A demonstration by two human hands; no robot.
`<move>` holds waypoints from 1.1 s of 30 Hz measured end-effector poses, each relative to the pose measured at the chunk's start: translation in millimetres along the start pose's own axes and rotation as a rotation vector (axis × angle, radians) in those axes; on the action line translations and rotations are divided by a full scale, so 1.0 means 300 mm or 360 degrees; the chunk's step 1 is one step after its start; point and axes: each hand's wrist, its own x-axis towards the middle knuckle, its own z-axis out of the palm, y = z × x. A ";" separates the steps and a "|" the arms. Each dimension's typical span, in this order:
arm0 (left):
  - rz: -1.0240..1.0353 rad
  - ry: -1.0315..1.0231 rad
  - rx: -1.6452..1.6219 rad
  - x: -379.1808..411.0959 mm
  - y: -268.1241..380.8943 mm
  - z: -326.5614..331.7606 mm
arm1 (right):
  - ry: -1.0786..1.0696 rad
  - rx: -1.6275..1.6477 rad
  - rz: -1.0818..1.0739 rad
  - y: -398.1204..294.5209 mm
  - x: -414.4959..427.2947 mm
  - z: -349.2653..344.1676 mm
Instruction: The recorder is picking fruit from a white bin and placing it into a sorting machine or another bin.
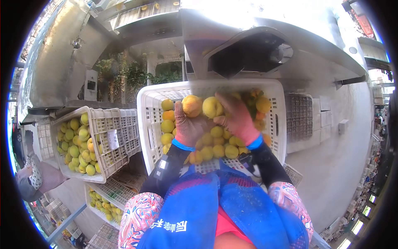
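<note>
A large white plastic crate (281, 124) stands in front of me, partly filled with yellow-green peaches (231, 152). Over it, my left hand (188, 124), in a pink glove with a blue cuff, holds an orange-yellow peach (192, 106) between thumb and fingers. My right hand (236, 116), gloved alike, is held around a yellow peach (213, 107) just to the right of the first one. A small gap separates these two peaches. Green leaves and more peaches (263, 104) lie at the crate's right side. The fingers of both hands are partly hidden or blurred.
A crate of peaches (93, 143) stands at the left, with another lower crate (105, 190) below it. Metal machinery (214, 28) with a dark opening (248, 53) rises beyond my crate. Empty-looking dark crates (300, 115) stand at the right. Another person (34, 177) is at the far left.
</note>
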 end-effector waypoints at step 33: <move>0.0310 0.0553 0.1825 0.019 0.054 0.227 | 0.0901 -0.0423 -0.0277 -0.171 0.068 0.036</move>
